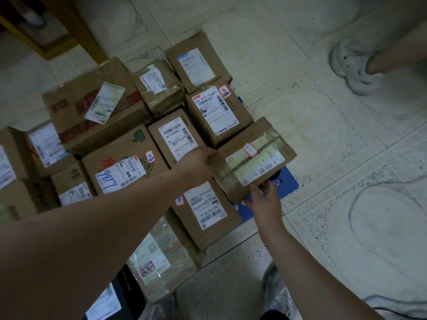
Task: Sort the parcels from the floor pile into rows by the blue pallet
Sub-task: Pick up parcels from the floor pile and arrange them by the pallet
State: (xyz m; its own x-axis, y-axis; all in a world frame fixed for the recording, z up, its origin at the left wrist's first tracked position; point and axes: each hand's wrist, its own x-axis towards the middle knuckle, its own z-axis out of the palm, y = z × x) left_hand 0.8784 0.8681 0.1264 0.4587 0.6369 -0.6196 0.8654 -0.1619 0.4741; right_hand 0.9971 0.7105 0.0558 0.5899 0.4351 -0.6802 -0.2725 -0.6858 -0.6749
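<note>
My left hand (198, 161) and right hand (263, 195) grip opposite ends of a taped parcel (251, 158) over the blue pallet (285, 183); it seems stiff, light, slick-taped.

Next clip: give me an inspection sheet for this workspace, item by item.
Surface: patterned tile floor.
Job's things: taped parcel, held over the blue pallet; labelled cardboard parcels in rows to its left, such as the parcel marked in blue pen.
Clutter: plastic-wrapped parcel near the bottom edge.
Hands: left hand grips the taped parcel's left end; right hand holds its near edge.
Cables: dark cord at the lower right, on the floor.
Surroundings: another person's foot in a grey clog; yellow furniture frame.
</note>
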